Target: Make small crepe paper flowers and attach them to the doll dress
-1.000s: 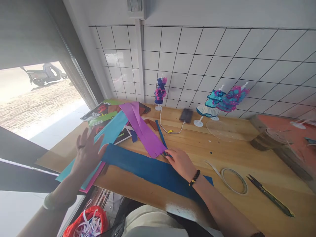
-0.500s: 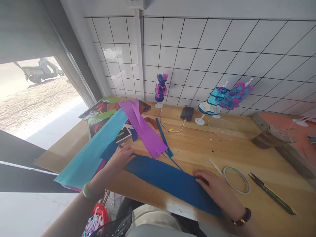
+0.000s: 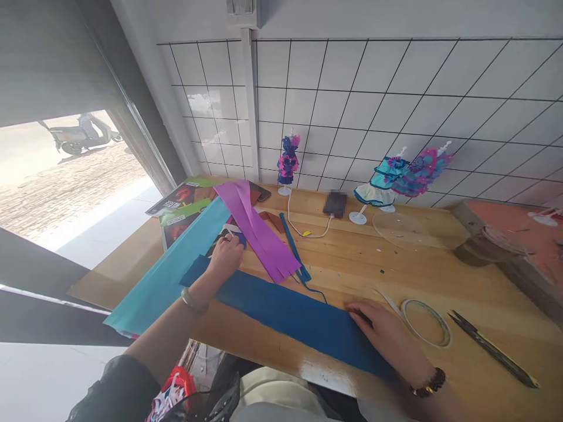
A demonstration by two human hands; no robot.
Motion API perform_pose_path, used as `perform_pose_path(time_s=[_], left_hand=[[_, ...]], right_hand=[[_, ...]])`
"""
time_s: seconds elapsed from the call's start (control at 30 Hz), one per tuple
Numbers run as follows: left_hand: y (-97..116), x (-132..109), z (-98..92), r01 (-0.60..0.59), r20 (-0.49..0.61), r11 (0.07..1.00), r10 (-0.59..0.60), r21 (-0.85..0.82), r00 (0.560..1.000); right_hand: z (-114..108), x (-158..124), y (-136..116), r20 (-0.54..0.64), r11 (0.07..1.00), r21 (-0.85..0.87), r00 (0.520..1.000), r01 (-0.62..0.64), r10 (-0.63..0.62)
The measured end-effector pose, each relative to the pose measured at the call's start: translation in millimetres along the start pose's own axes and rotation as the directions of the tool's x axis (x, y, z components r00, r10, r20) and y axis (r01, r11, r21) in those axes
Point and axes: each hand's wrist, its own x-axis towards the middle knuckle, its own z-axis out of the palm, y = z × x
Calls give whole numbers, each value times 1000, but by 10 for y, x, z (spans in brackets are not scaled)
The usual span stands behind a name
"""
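A long strip of dark blue crepe paper [image 3: 285,310] lies across the front of the table. My left hand [image 3: 226,255] is past its far edge, over the booklets, with fingers curled together beside a white strip and a small dark blue scrap [image 3: 241,239]. What is between those fingers, if anything, I cannot make out. Resting on the blue strip's right part is my right hand [image 3: 378,328], palm down, fingers stretched and the thumb apart. A turquoise crepe strip [image 3: 176,269] and a purple crepe strip [image 3: 259,231] lie to the left and behind.
At right lie a roll of white tape [image 3: 426,322] and thread snips [image 3: 492,349]. Small dress stands [image 3: 288,161] are along the tiled wall, near a black box [image 3: 335,204] with a white cable. Green-and-black booklets [image 3: 182,220] sit at back left. A red bag [image 3: 178,381] of scraps is below.
My left hand has lifted off the blue strip and moved forward to the booklets, its fingers now curled in. The right hand stays on the strip. The view has shifted slightly.
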Motion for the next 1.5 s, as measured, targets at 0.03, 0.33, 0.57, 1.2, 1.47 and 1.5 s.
perform_pose_path(time_s=[0.03,0.33,0.57,1.2,1.47,1.5], left_hand=[[-2,28,-7,2,-19,1000,-2,3,1000],[170,107,-671,139,-251,841,-307,-522,918],[1117,415,-997,191,167,-233,118,-954,979],[1442,857,-117,290,342,-543,5,-788,940],[1578,771,-9,355,373,-591,97,-725,923],[1600,760,3,350,367,-564,87,-748,926]], right_hand=[[-12,-12,-6,1,1000,1,1000,-6,6],[-117,-63,30,-66,990,134,997,-33,43],[-356,307,-269,-198,835,531,979,141,-40],[-391,740,225,250,632,751,968,-191,-5],[-288,723,149,163,688,706,984,-168,73],[-281,722,137,171,680,713,983,-170,67]])
